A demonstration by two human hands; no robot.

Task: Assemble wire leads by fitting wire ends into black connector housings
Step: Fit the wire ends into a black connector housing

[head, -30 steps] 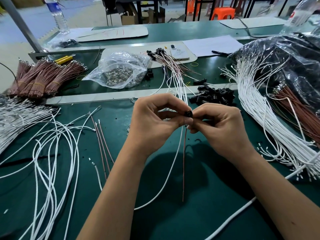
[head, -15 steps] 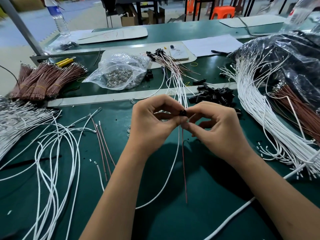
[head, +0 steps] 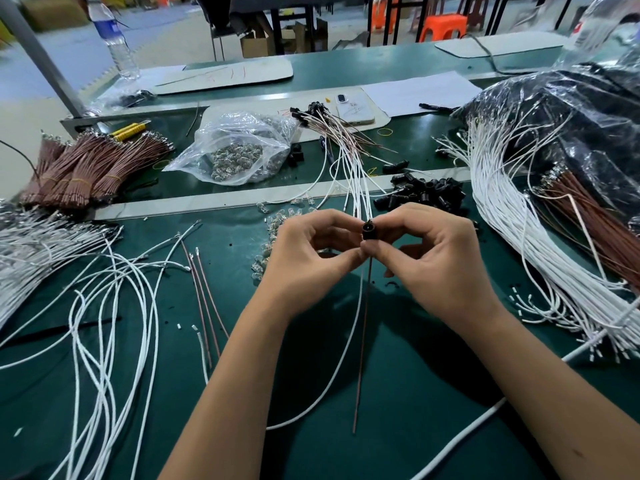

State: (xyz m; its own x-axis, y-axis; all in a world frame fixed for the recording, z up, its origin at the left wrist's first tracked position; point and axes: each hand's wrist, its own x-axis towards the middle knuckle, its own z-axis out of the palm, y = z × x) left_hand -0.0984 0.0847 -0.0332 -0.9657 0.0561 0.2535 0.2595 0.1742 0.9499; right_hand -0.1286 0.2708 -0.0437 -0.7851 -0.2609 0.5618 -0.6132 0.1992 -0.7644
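Observation:
A small black connector housing (head: 368,230) is pinched between the fingertips of my left hand (head: 308,258) and my right hand (head: 436,258), above the middle of the green table. A thin brown wire (head: 362,341) and a white wire (head: 332,368) hang down from under the housing toward me. Their upper ends are hidden by my fingers. A heap of loose black housings (head: 426,194) lies just behind my hands.
Finished leads with black housings (head: 332,133) fan out at the back. A clear bag of metal terminals (head: 239,150) lies back left, brown wire bundles (head: 86,168) far left. White wires (head: 104,306) sprawl at left, a thick white bundle (head: 519,237) at right.
Both hands have drifted slightly left and farther from me while keeping the housing pinched. The hanging brown wire has swung a little.

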